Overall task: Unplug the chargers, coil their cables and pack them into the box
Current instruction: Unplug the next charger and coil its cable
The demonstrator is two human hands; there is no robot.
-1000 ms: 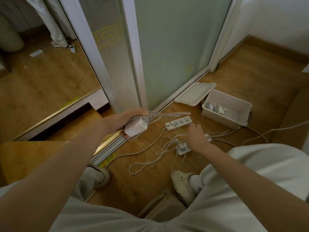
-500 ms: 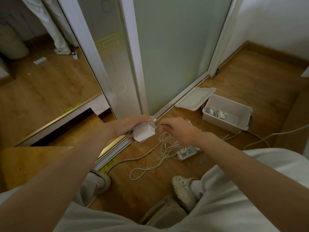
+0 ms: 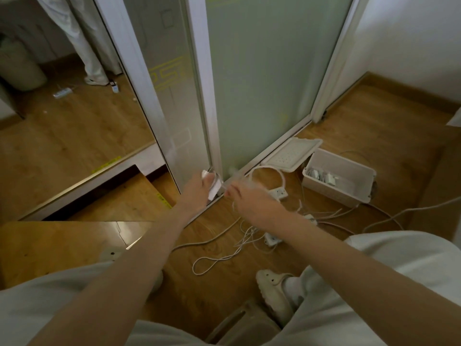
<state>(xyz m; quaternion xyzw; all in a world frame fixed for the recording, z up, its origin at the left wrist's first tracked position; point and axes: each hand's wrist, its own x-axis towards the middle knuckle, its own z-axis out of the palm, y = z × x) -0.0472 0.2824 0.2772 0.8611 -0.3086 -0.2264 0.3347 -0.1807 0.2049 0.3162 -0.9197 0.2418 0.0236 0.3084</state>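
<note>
Two bare hands are held out over a wooden floor [image 3: 374,136], by which the lower and right parts of the view are filled. A frosted door panel [image 3: 262,83] is seen at twelve o'clock, and a mirror [image 3: 62,121] at ten o'clock. A white box [image 3: 336,193] is set on the floor at two o'clock from the hands, with its top open. Its lid [image 3: 290,153] is laid flat just beside it, at the box's ten o'clock, against the door track. A pale shoe [image 3: 273,288] is planted on the floor at five o'clock.

The left hand [image 3: 197,193] is raised near the foot of the door frame, and its fingers are curled round a white charger [image 3: 215,187], which is gripped clear of the floor. The right hand [image 3: 252,204] is held just beside it at three o'clock. It is blurred, but its fingers are seen closed on the cable [image 3: 268,168], which is thrown up in a loop at the hand's one o'clock.

A power strip [image 3: 279,193] is partly hidden behind the right hand, between it and the box. A second power strip [image 3: 273,238] is lying at the hand's five o'clock, among loose cables [image 3: 217,260] that are strewn in tangled loops across the floor towards six o'clock. Several small white chargers [image 3: 324,176] are already lying inside the box, at its left end.
</note>
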